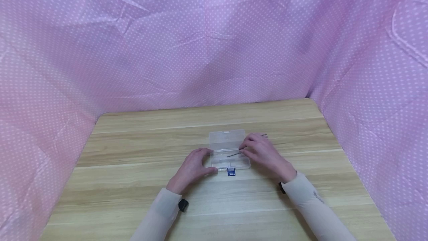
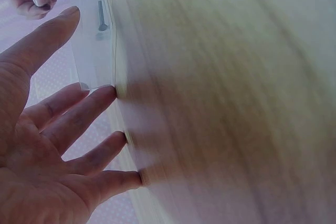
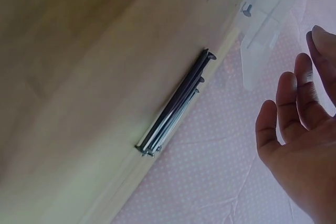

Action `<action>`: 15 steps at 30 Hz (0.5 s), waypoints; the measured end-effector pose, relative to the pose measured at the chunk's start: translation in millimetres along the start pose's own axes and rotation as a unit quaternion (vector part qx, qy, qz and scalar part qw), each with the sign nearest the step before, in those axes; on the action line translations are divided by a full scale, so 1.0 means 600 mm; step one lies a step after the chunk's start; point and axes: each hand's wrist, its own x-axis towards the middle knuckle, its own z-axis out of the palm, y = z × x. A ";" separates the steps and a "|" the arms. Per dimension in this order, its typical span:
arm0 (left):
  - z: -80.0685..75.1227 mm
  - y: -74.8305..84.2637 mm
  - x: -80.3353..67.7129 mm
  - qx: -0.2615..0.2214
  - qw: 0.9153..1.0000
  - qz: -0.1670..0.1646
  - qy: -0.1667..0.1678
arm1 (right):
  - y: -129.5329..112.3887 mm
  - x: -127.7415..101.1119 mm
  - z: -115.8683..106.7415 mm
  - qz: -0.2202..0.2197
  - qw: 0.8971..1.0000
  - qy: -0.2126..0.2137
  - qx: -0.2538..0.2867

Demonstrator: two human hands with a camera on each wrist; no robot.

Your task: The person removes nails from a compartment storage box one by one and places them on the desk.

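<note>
A clear plastic box lies open on the wooden table, a blue latch at its near edge. My left hand rests against the box's left side with straight fingers, their tips on the table beside the box. My right hand pinches a thin long nail over the box's inside. Another nail lies in the box. In the right wrist view the other fingers are spread and hold nothing.
A bundle of long dark nails lies on the table just behind my right hand, also visible as nail ends. Pink dotted cloth walls in the table at the back and both sides.
</note>
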 end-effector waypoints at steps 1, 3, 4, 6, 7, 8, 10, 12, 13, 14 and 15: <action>0.000 0.000 0.000 -0.001 1.000 0.000 0.000 | 0.000 0.001 0.001 -0.001 1.000 -0.005 -0.003; -0.001 0.001 -0.001 -0.003 1.000 -0.001 -0.001 | 0.000 0.005 0.004 -0.007 1.000 -0.011 -0.006; -0.001 0.001 -0.001 -0.003 1.000 -0.001 -0.001 | 0.000 0.006 0.005 -0.008 1.000 -0.014 -0.006; -0.001 0.001 -0.001 -0.004 1.000 -0.001 -0.001 | 0.000 0.010 0.007 -0.013 1.000 -0.018 -0.006; -0.001 0.001 -0.001 -0.005 1.000 -0.001 -0.002 | -0.001 0.011 0.008 -0.015 1.000 -0.020 -0.007; -0.001 0.001 -0.001 -0.006 1.000 -0.002 -0.002 | -0.001 0.013 0.009 -0.018 1.000 -0.022 -0.006; -0.001 0.001 -0.001 -0.007 1.000 -0.002 -0.002 | -0.001 0.017 0.011 -0.024 0.999 -0.025 -0.002; -0.001 0.000 -0.001 -0.007 1.000 -0.003 -0.003 | -0.001 0.020 0.013 -0.031 0.999 -0.030 -0.002; -0.001 0.000 -0.001 -0.008 1.000 -0.004 -0.004 | -0.001 0.021 0.014 -0.033 0.999 -0.034 -0.002; -0.001 0.001 -0.002 -0.008 1.000 -0.004 -0.004 | -0.001 0.023 0.015 -0.035 0.999 -0.037 -0.001; -0.001 0.001 -0.002 -0.008 1.000 -0.005 -0.005 | -0.002 0.024 0.016 -0.036 0.998 -0.042 -0.002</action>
